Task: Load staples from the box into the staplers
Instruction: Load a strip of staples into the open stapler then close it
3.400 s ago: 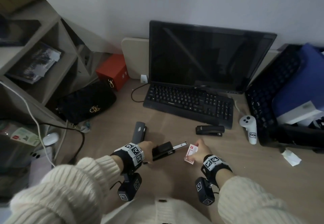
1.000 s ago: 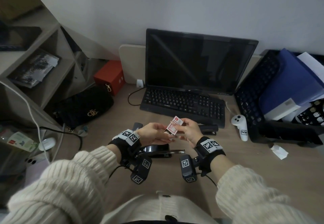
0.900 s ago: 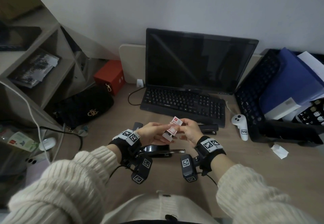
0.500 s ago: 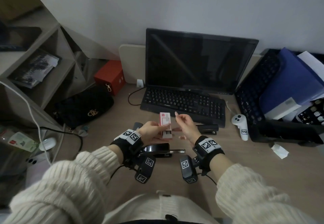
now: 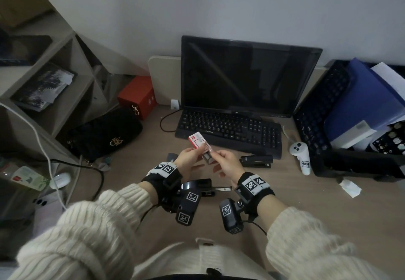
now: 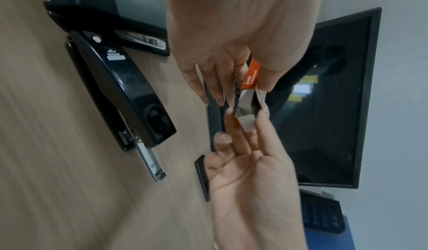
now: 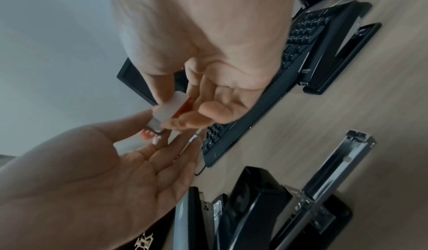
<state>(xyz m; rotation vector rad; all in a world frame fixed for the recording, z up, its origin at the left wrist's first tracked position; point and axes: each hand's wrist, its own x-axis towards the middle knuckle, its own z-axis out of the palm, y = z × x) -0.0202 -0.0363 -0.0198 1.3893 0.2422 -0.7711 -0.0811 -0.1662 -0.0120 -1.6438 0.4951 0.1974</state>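
Observation:
My left hand (image 5: 197,151) grips a small red-and-white staple box (image 5: 198,143) above the desk, tilted. My right hand (image 5: 213,156) pinches the box's inner tray (image 5: 207,158) at its lower end; in the left wrist view the tray (image 6: 245,107) sticks out of the orange sleeve (image 6: 251,76). Under my wrists lies a black stapler (image 5: 197,186) with its metal staple rail (image 5: 222,189) slid out. A second black stapler (image 5: 256,161) lies shut by the keyboard. A grey one (image 5: 172,156) is partly hidden behind my left hand.
A black keyboard (image 5: 228,131) and monitor (image 5: 249,78) stand behind the hands. A white controller (image 5: 300,157) and a black tray with a blue folder (image 5: 350,109) are at the right, a black bag (image 5: 105,135) and red box (image 5: 138,97) at the left.
Half a second ago my left hand held the box upright and my right hand was open beside it. Now the box is tilted and my right fingers pinch its tray.

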